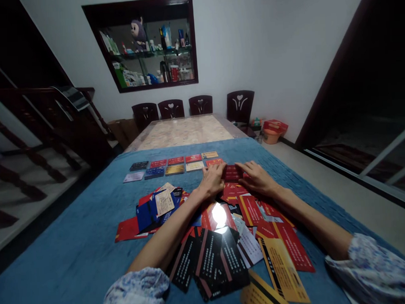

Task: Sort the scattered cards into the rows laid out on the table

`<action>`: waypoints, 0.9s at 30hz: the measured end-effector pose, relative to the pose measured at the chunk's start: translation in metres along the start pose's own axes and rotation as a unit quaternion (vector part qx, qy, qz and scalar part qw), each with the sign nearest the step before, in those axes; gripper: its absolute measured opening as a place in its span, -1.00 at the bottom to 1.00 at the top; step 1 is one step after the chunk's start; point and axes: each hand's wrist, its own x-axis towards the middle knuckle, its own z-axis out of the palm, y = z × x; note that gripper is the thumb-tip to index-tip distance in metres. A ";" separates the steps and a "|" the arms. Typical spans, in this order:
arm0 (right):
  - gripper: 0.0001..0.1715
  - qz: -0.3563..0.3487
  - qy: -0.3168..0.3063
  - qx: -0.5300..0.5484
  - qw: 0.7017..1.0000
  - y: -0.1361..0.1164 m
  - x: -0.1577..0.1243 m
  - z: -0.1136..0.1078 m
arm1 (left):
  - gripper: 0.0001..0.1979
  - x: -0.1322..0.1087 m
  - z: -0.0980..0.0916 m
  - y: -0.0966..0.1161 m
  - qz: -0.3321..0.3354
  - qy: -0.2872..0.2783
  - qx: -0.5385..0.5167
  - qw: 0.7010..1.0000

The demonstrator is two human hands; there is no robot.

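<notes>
Across the room stands a long table (191,129), its near part covered by a blue cloth (82,236). On the far wall is a recessed shelf (152,53) with a plush toy (138,33) and bottles. Four dark chairs (240,107) stand at the far end.

Near edge: a loose, overlapping heap of red, black and yellow cards (222,257) spreads between and under the forearms. Left of it, a smaller heap of red and blue cards (146,216), with a beige card (165,202) on top. Beyond, two rows of cards (174,170) lie on the cloth, five to a row: black, red, blue, gold and pale ones visible.

Left hand (213,179) and right hand (256,176) are apart from each other, fingers bent, at the left and right ends of a dark red card (232,172) just beyond the heap. Both touch its ends; cannot tell how firmly either grips.
</notes>
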 end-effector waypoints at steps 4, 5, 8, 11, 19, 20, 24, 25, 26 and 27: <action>-0.34 -0.006 -0.009 0.004 1.000 0.000 0.002 -0.001 | -0.42 0.000 -0.003 0.001 -0.002 -0.021 0.020 1.000; -0.35 -0.006 -0.013 0.003 1.000 0.000 0.002 -0.001 | -0.43 0.000 -0.003 0.001 -0.001 -0.027 0.023 0.999; -0.38 -0.004 -0.025 -0.001 1.000 0.000 0.002 -0.003 | -0.47 0.000 -0.005 0.000 0.001 -0.037 0.029 0.999; -0.39 -0.003 -0.030 -0.004 1.000 0.001 0.002 -0.004 | -0.49 0.000 -0.007 0.000 0.001 -0.036 0.039 0.999; -0.42 -0.010 -0.041 0.001 0.999 0.002 0.005 -0.007 | -0.64 -0.003 -0.015 0.003 -0.002 -0.047 0.050 0.998; -0.43 -0.011 -0.048 0.004 0.999 0.002 0.006 -0.007 | -0.67 -0.003 -0.016 0.003 -0.003 -0.052 0.049 0.997; -0.42 -0.014 -0.082 0.014 0.996 0.002 0.011 -0.012 | -0.74 -0.002 -0.017 0.001 -0.008 -0.063 0.044 0.997; -0.43 -0.016 -0.087 0.015 0.996 0.002 0.013 -0.013 | -0.75 -0.002 -0.017 0.000 -0.009 -0.064 0.046 0.997; -0.44 -0.018 -0.090 0.016 0.996 0.002 0.015 -0.014 | -0.76 -0.001 -0.017 -0.001 -0.011 -0.066 0.049 0.997; -0.45 -0.019 -0.093 0.015 0.995 0.001 0.017 -0.014 | -0.77 -0.001 -0.017 -0.002 -0.012 -0.070 0.054 0.996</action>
